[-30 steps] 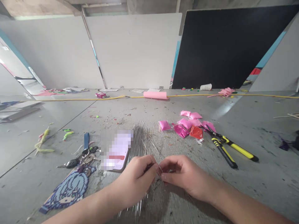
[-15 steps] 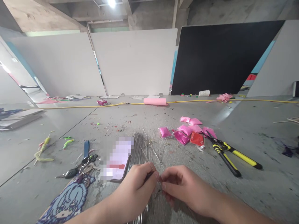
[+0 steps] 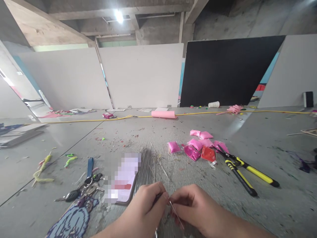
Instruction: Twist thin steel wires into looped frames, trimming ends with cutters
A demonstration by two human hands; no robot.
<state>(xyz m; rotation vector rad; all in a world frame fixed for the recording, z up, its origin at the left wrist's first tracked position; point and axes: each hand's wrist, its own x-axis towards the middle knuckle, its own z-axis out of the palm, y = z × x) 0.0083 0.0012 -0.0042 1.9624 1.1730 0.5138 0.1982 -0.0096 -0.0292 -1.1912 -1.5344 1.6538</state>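
Low in the view, my left hand (image 3: 151,206) is closed in a pinch, thumb against index finger. Its fingertips almost meet those of my right hand (image 3: 192,205), which is also pinched. Between them is a thin metal wire (image 3: 176,213), slanting down across the right fingers; its far end is blurred. A bundle of straight thin wires (image 3: 145,162) lies under and beyond my left hand, with a few loose ones to its right. Left of the bundle lies a phone (image 3: 127,178), its screen lit and blurred out.
Pink packets (image 3: 195,144) and a red packet (image 3: 208,153) lie ahead, beside open black-and-yellow cutters (image 3: 244,173). Keys (image 3: 91,188) and a blue beaded piece (image 3: 70,219) are at left. A pink roll (image 3: 163,114) rests by a yellow cable (image 3: 119,118) near standing panels.
The view has tilted up slightly, so the floor items sit lower. The thin wire now shows slanting in front of my right fingers. Both hands remain pinched together.
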